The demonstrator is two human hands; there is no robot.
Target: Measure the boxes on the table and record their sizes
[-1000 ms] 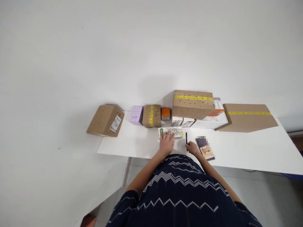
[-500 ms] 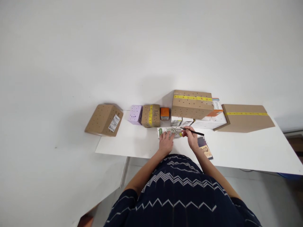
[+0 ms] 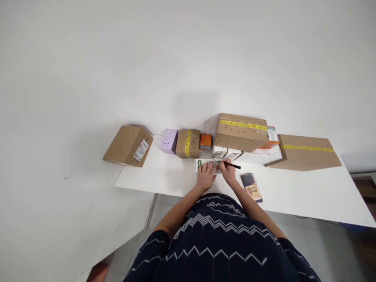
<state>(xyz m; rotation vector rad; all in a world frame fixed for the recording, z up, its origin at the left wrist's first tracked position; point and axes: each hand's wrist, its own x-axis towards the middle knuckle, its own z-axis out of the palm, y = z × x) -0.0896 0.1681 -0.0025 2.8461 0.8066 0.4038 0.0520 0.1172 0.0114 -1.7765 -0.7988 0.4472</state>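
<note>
A small white carton with green printing lies flat near the middle of the table, its lettering upside down to me. My left hand rests on its left and front part with the fingers spread. My right hand is closed around a black pen, whose back end points right. The pen's front end is over the carton's right part; whether its tip touches the surface I cannot tell. To the right of my right forearm lies a phone with a picture on it.
Along the wall stand a purple box, a brown taped box, an orange box and white boxes under a large brown carton. Brown cartons stand at the left end and right of the white table.
My right hand has moved left and up with the pen, from the bare table onto the carton's right side. The pen has turned from upright to slanting. My left hand stays on the carton.
</note>
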